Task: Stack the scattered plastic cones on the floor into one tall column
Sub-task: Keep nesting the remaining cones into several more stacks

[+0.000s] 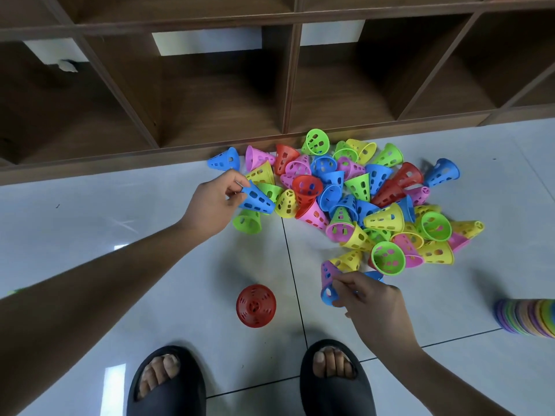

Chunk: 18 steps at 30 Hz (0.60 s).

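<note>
A heap of perforated plastic cones (360,199) in blue, green, yellow, pink and red lies on the pale tile floor in front of a shelf. My left hand (216,202) pinches the narrow end of a blue cone (258,199) at the heap's left edge. My right hand (369,298) grips two nested cones, a purple cone (327,271) over a blue cone (327,295), just below the heap. A single red cone (256,305) stands upright, wide end down, on the floor between my hands.
A dark wooden shelf unit (225,94) with open compartments stands behind the heap. A stacked column of cones (525,318) lies on its side at the right edge. My feet in black slippers (168,382) are at the bottom.
</note>
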### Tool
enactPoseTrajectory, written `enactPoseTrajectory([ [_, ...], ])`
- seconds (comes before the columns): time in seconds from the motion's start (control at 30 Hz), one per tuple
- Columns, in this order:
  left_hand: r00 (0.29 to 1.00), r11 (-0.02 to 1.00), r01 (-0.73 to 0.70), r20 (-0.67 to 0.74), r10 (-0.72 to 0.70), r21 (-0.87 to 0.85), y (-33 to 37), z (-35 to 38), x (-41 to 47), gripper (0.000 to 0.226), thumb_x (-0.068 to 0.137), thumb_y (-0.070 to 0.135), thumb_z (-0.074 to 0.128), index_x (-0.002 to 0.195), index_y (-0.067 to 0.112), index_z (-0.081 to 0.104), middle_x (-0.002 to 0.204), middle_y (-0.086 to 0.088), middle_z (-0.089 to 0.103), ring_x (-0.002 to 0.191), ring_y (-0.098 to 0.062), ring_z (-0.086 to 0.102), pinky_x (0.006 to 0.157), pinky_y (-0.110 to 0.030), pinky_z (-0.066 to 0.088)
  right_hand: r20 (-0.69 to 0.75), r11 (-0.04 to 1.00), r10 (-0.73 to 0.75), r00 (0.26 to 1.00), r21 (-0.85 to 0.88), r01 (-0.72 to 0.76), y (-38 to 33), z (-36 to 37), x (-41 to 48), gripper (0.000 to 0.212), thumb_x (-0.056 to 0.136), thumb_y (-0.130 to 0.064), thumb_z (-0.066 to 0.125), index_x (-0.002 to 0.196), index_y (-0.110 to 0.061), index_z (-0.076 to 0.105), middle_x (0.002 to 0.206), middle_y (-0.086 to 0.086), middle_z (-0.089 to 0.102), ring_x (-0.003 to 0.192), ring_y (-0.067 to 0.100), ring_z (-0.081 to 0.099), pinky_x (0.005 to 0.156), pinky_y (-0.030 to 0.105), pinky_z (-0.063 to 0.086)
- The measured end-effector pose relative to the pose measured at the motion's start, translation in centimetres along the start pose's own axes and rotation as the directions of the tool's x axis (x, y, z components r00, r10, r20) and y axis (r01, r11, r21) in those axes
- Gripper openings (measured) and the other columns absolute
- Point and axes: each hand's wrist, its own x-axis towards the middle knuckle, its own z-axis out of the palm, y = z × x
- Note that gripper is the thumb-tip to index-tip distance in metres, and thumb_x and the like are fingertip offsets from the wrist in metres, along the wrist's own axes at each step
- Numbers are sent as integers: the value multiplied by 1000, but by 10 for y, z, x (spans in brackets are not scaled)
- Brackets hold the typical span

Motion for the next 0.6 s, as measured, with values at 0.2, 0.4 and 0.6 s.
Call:
enactPoseTrajectory([
  [0.2,994,928,93,-20,-108,-360,45,-35,-66,25,100,22,74,122,31,68,89,7,77,79,-4,65,73,-10,45,-18,999,-34,999,13,34,-9,-3,-3,24,91,-15,76,86,-38,78,74,-19,75,74,8,74,70,43,62],
  [0.4,974,780,222,101,-201,-586,54,-38,-138,24,100,8,70,110,27,81,79,-4,69,71,-11,51,66,-19,44,-20,988,-12,1000,155,15,-21,-9,2,16,91,-18,81,82,-30,76,78,-9,78,76,13,77,71,50,62],
  [0.6,958,789,281,206,-199,-546,56,-20,-170,21,103,6,66,105,19,83,84,0,76,68,-3,54,66,-16,44,65,857,29,997,512,-59,-41,-16,10,8,95,-6,75,101,-7,71,86,9,78,75,27,77,59,31,56],
])
